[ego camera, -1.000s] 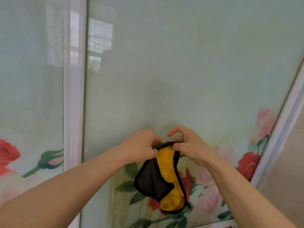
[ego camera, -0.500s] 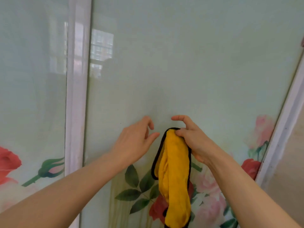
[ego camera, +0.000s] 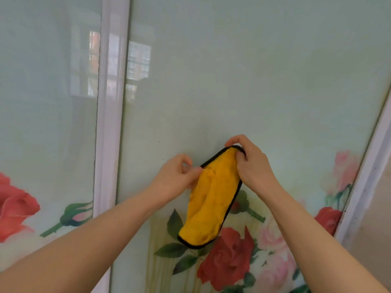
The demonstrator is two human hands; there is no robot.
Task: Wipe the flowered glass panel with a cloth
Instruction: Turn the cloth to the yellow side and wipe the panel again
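A pale green glass panel (ego camera: pixel 243 81) printed with red and pink roses along its lower part fills the view ahead. A yellow cloth (ego camera: pixel 211 199) with black edging hangs folded in front of it. My right hand (ego camera: pixel 251 163) grips the cloth's top corner. My left hand (ego camera: pixel 177 176) pinches the cloth's left edge between thumb and fingers. Both forearms reach up from the bottom of the view.
A white vertical frame bar (ego camera: pixel 110 123) separates this panel from another flowered panel (ego camera: pixel 42 102) on the left. A white slanted frame edge (ego camera: pixel 368 182) bounds the panel on the right, with a beige wall (ego camera: pixel 378 233) beyond it. Window reflections show in the glass.
My left hand let go of the cloth, then closed on its left edge again. The cloth turned its yellow side out and both hands rose slightly.
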